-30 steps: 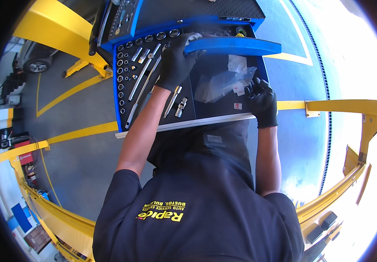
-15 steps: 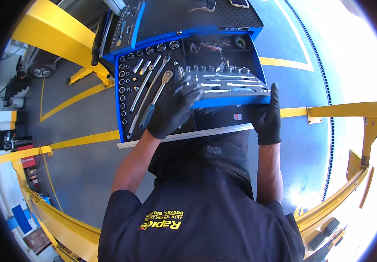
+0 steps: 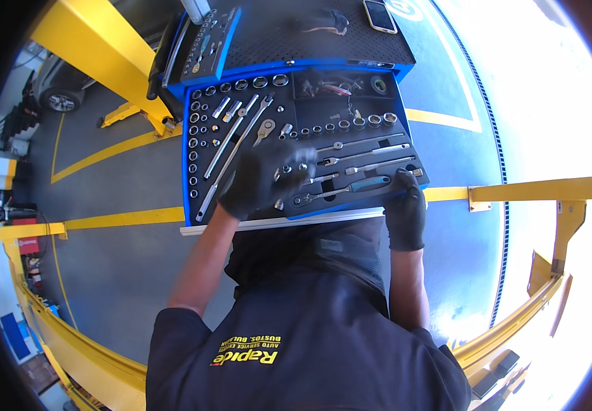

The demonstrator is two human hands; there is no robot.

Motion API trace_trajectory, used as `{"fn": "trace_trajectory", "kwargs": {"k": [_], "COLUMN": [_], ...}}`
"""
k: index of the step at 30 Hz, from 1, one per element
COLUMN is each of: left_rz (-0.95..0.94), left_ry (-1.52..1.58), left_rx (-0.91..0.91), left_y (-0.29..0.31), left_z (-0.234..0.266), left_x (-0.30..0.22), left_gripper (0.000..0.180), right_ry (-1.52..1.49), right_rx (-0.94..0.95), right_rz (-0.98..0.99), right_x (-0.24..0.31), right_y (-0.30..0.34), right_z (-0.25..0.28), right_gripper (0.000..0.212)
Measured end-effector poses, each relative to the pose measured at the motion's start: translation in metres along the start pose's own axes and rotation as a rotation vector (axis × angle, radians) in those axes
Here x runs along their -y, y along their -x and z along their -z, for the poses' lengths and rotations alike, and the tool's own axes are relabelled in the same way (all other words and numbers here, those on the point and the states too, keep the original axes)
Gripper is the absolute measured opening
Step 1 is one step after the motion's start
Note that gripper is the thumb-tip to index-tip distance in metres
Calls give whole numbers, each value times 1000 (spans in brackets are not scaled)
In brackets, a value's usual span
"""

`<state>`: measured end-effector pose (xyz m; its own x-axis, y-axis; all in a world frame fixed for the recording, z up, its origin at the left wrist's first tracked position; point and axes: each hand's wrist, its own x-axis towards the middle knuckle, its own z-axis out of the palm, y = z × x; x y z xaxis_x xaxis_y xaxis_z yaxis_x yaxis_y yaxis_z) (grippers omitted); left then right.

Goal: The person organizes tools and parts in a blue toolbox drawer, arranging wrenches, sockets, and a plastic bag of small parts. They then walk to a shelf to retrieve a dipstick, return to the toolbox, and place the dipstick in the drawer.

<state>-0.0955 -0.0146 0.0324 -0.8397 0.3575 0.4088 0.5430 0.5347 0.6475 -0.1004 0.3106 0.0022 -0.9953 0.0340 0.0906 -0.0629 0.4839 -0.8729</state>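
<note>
A dark foam tool tray with a blue edge lies tilted over the right part of an open drawer. It carries several sockets, extension bars and a ratchet with a teal handle. My right hand, in a black glove, grips the tray's right end, with its fingers over the top corner. My left hand, also gloved, hovers at the tray's left end. Its fingers are blurred, and part of the tray and a larger ratchet are hidden behind it.
Sockets and long bars fill the drawer's left side. A rear compartment holds small parts and a roll. On the cabinet top are a phone, a glove and another socket tray. A yellow post stands left.
The tray has come down and tipped so its tools face up towards me. My right hand has lowered with it; my left hand has shifted slightly down over its left end.
</note>
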Motion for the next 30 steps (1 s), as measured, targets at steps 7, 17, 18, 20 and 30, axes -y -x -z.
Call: {"fn": "trace_trajectory", "kwargs": {"k": [7,17,18,20,30], "left_rz": [247,-123,-229,-137,443], "left_ry": [319,-264,-344,-238,62], "left_rx": [253,699,708,573,-197], "left_y": [-119,-166,-168,-159,-45], "left_z": [-71,-107,-109,-111,-13], "left_x": [156,171,169,167,98], "left_gripper": [49,52,51,38,51], "right_ry": [154,-577,-632,-752,-809], "right_rx": [21,52,33,-54,36], "right_rz": [345,-117,-152,-204,-34], "right_x": [28,2,-1,-1,76], "right_y": [2,11,9,-9,-154], "right_z": [-2,11,14,29,42], "right_gripper": [33,32,34,36,43]}}
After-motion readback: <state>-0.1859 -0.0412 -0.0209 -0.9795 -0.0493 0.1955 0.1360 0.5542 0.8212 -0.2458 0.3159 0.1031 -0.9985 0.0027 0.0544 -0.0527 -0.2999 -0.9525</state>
